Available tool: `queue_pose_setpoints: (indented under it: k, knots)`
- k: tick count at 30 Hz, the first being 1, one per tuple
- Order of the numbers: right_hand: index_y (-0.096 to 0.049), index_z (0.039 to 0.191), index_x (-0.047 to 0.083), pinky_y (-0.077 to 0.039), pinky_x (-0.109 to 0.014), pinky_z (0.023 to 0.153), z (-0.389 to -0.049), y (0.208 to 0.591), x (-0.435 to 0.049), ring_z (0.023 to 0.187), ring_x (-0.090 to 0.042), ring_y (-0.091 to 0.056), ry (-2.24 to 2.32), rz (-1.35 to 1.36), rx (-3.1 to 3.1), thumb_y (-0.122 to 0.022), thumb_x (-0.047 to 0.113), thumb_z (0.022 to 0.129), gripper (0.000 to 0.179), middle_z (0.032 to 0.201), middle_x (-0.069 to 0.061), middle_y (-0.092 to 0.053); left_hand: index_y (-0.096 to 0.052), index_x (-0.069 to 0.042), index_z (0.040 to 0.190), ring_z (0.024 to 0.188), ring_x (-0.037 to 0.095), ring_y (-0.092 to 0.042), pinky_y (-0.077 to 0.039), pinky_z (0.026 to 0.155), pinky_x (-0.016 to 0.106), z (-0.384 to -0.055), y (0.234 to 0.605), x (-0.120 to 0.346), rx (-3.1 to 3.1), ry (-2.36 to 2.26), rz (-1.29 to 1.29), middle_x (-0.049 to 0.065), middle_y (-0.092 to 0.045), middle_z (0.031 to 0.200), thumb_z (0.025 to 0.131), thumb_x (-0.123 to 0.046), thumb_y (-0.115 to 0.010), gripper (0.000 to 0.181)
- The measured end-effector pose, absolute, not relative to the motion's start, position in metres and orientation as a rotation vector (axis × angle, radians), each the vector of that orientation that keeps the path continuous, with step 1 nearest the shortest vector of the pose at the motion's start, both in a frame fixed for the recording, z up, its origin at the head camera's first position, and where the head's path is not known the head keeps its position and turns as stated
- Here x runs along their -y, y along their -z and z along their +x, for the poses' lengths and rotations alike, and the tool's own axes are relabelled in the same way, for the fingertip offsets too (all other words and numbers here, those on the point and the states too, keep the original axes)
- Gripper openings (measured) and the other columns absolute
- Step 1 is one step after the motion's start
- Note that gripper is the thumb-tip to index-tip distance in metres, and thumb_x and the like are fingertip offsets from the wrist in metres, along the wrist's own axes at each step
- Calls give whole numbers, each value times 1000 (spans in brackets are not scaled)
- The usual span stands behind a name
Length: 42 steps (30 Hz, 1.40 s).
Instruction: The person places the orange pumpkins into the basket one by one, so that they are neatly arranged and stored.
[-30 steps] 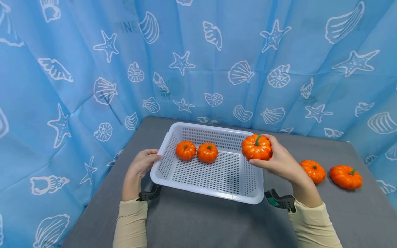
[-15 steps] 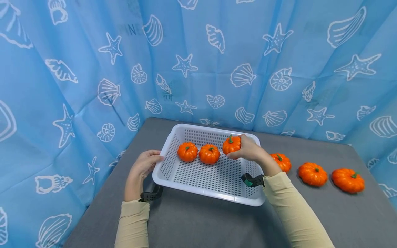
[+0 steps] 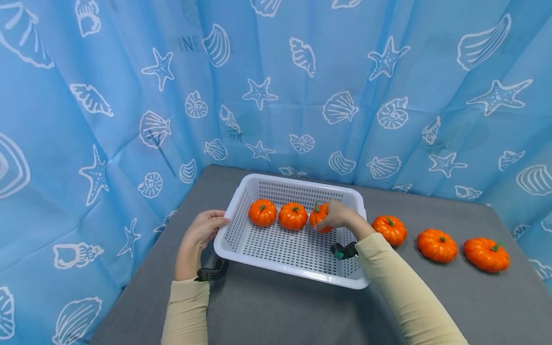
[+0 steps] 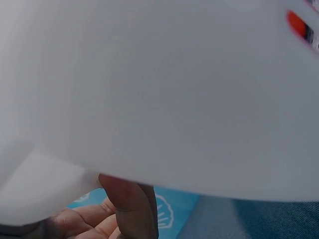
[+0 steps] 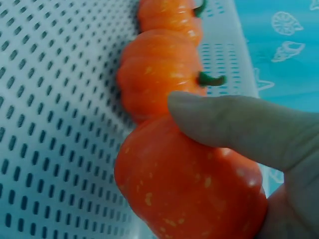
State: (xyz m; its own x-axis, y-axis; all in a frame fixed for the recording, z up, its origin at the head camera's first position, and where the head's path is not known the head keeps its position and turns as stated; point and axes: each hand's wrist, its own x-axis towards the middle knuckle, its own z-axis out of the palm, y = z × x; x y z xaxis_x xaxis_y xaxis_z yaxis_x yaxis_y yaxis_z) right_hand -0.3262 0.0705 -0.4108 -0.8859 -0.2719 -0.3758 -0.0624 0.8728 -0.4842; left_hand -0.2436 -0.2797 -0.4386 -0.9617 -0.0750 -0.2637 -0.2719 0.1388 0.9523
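With the left hand (image 3: 202, 231), gripping the white basket (image 3: 293, 271) at nine o'clock; inside, showing the first pumpkin (image 3: 262, 212) at ten, the second pumpkin (image 3: 293, 216) at twelve; grasping the third pumpkin (image 3: 316, 219) at two with the right hand (image 3: 342, 216); outside, showing three outer pumpkins (image 3: 437, 245) toward three.

My right grip (image 3: 338, 215) covered part of the pumpkin (image 3: 318, 219) near the far edge of the basket (image 3: 297, 271); its stem was hidden from my right wrist. The basket's left edge partly hid my left grip (image 3: 202, 231). The surface's (image 3: 276, 316) near edge was cut off.
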Motion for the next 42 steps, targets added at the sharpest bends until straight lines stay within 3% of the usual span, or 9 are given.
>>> queue_pose_setpoints:
  k: [10,14,23,32,38,42]
  knots:
    - [-46,117,-11,-45,-37,78,-327,423,-68,88,-26,-49,586,-200,-2600,-83,29,70,71,100,-16,-54,-49,8,125,86,19,-66,-55,76,34,-244,440,279,-2252,-1922,-331,26,-59,118,88,-10,-61,42]
    - [-39,126,-14,-46,-42,87,-328,424,-68,95,-28,-49,588,-167,-2592,-82,31,71,83,111,-23,-54,-50,8,124,86,19,-66,-56,75,34,-244,440,280,-2251,-1919,-330,26,-59,118,88,-10,-61,42]
    - [-35,132,-15,-41,-49,99,-331,425,-69,104,-32,-48,597,-154,-2563,-80,37,74,90,127,-29,-48,-49,8,125,85,19,-66,-56,76,34,-243,438,281,-2241,-1935,-328,26,-59,119,88,-9,-61,43]
    - [-47,125,-11,-44,-47,94,-335,425,-70,97,-30,-52,556,-152,-2570,-80,38,73,79,119,-24,-56,-48,8,126,86,18,-66,-56,76,34,-244,436,283,-2236,-1933,-324,27,-58,120,88,-10,-60,43]
    - [-42,128,-13,-43,-48,97,-336,426,-70,103,-32,-52,539,-101,-2566,-83,34,70,85,124,-27,-52,-49,8,125,85,17,-66,-56,75,33,-244,436,282,-2234,-1941,-335,26,-58,120,88,-9,-60,42]
    - [-31,134,-17,-40,-49,101,-335,429,-69,115,-37,-49,489,-57,-2573,-83,34,70,98,133,-32,-43,-49,8,125,84,16,-67,-56,74,32,-245,437,281,-2230,-1942,-325,26,-59,118,88,-8,-60,42]
